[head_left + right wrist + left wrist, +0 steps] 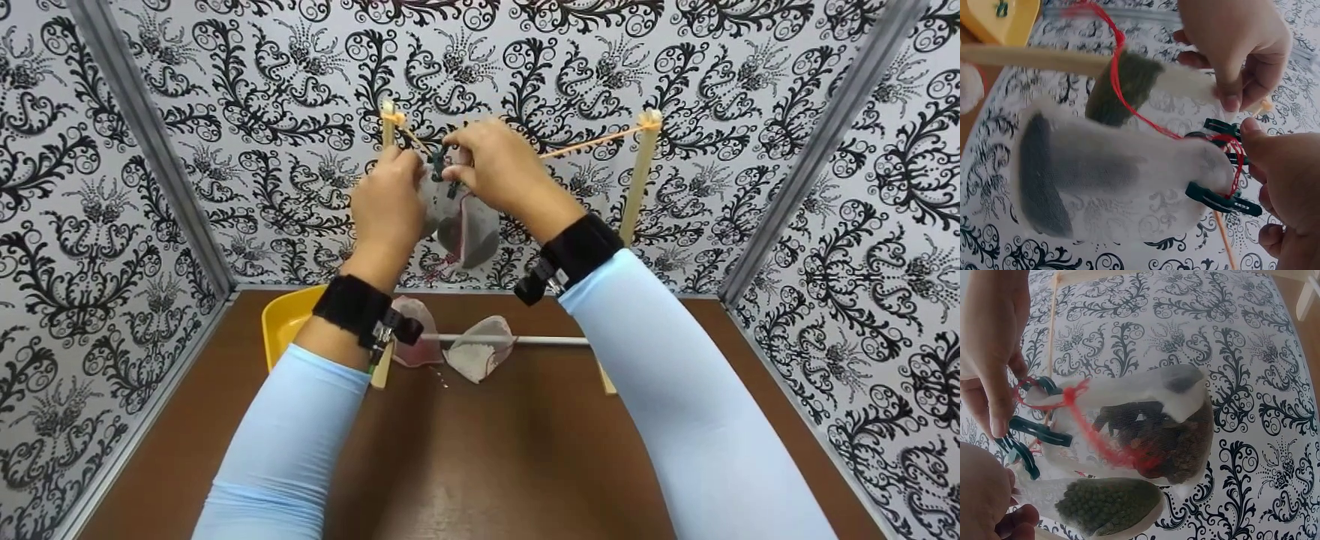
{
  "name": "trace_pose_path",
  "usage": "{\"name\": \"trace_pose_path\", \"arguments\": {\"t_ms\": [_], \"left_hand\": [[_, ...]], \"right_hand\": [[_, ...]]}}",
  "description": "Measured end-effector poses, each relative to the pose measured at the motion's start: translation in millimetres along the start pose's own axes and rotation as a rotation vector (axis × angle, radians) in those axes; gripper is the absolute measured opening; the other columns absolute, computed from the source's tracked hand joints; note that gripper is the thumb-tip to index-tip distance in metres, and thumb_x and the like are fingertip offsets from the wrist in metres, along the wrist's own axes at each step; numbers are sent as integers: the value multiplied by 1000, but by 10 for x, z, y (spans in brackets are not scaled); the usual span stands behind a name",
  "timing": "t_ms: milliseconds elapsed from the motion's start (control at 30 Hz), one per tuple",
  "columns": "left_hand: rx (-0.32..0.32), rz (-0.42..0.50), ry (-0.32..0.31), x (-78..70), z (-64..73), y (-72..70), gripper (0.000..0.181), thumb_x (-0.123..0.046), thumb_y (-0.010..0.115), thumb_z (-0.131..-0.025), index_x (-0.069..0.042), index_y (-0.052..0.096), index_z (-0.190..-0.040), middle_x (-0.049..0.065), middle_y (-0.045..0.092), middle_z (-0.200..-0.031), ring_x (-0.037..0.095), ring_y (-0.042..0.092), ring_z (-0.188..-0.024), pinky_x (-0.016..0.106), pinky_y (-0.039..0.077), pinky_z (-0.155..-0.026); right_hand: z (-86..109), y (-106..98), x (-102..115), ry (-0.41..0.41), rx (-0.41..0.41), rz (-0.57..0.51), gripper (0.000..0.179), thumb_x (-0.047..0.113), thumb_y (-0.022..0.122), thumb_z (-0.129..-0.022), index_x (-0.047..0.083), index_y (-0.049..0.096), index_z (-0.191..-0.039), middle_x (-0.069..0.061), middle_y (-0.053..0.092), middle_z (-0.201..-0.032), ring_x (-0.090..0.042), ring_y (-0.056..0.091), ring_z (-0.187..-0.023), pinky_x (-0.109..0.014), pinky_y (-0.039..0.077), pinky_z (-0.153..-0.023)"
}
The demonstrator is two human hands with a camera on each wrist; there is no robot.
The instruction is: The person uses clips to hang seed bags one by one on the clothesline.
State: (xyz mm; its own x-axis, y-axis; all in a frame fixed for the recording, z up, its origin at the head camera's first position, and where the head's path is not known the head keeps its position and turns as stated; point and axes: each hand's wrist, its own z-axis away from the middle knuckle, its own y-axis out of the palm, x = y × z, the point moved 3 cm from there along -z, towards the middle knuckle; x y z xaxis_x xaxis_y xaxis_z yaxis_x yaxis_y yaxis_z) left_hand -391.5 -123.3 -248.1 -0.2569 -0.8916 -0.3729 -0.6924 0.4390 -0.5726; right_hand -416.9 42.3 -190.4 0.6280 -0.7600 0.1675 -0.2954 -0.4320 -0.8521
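In the head view both hands are raised at an orange cord (592, 144) strung between two wooden posts. My left hand (390, 199) pinches the gathered neck of a mesh bag (1114, 93) with green, pellet-like contents at its bottom. Beside it, my right hand (499, 165) pinches a dark green plastic clip (1016, 453) between thumb and finger. A larger white mesh bag (1100, 174) with dark contents hangs near the cord. Its top has a red drawstring (1120, 93) and another green clip (1223, 199). The fingers partly hide the clips in the head view.
Wooden posts (639, 180) hold the cord's ends, with a white rod (551, 341) low between them. On the brown table (480, 465) lie a white mesh bag (480, 349) and a pinkish one (412, 349). A yellow tray (281, 315) stands left; patterned walls enclose the area.
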Motion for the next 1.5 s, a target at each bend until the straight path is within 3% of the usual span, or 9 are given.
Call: {"name": "trace_pose_path", "arguments": {"t_ms": [100,233,433,733,833,967,1133,1333,1500], "left_hand": [[12,4,3,3,31,36,15,-19,71,-112,-6,79,-116,12,77,-113,41,79,-88,52,68,-76],[45,27,-12,29,88,98,17,-22,69,-113,-7,78,-115,12,77,-115,42,77,-90,54,67,-77],[18,78,-33,131,236,155,24,-27,67,-114,-7,79,-119,15,77,-116,43,77,-89,55,67,-76],[-29,171,-104,462,600,127,23,-21,66,-112,-5,79,-121,16,82,-116,38,80,-96,51,68,-83],[59,131,-222,805,729,155,27,-23,64,-112,-5,78,-126,16,81,-123,39,79,-102,52,67,-88],[259,14,-380,1412,884,267,33,-26,61,-112,-6,77,-132,20,78,-133,45,75,-114,61,63,-95],[428,-33,-456,1995,1070,448,34,-26,57,-107,-5,78,-126,25,77,-136,49,75,-115,63,61,-89],[561,-163,-407,2240,1240,561,26,-13,55,-97,4,74,-104,31,75,-113,45,71,-95,59,60,-81],[726,-233,-378,2350,1364,636,32,-7,57,-96,11,71,-118,31,73,-111,44,67,-97,59,60,-94]], "right_hand": [[93,-14,-33,-22,4,0,58,40,80,-104,13,68,-154,-7,74,-119,-23,64,-114,-34,58,-104],[287,-82,-110,-35,-96,-56,47,38,74,-109,10,72,-147,-9,78,-120,-29,69,-118,-36,59,-107],[737,-146,-292,-42,-269,-233,27,28,70,-113,3,81,-118,-11,79,-98,-23,65,-80,-26,52,-71],[1470,226,-908,41,-234,-321,25,27,77,-109,3,83,-110,-10,76,-84,-14,59,-68,-22,50,-62],[1807,462,-1254,160,-133,-314,24,27,78,-108,4,83,-112,-9,74,-83,-12,58,-66,-20,49,-57],[2267,818,-1750,334,38,-300,23,26,81,-106,5,82,-114,-9,75,-88,-13,62,-67,-23,55,-58],[2686,1171,-2137,465,168,-320,20,19,83,-104,2,81,-114,-15,81,-99,-26,75,-85,-47,68,-81],[3011,1457,-2353,563,204,-281,15,-2,75,-101,-5,79,-115,-21,80,-103,-34,76,-97,-56,65,-95],[3062,1531,-2407,597,265,-254,14,0,78,-97,-4,77,-111,-20,78,-101,-33,73,-93,-55,64,-89]]}}
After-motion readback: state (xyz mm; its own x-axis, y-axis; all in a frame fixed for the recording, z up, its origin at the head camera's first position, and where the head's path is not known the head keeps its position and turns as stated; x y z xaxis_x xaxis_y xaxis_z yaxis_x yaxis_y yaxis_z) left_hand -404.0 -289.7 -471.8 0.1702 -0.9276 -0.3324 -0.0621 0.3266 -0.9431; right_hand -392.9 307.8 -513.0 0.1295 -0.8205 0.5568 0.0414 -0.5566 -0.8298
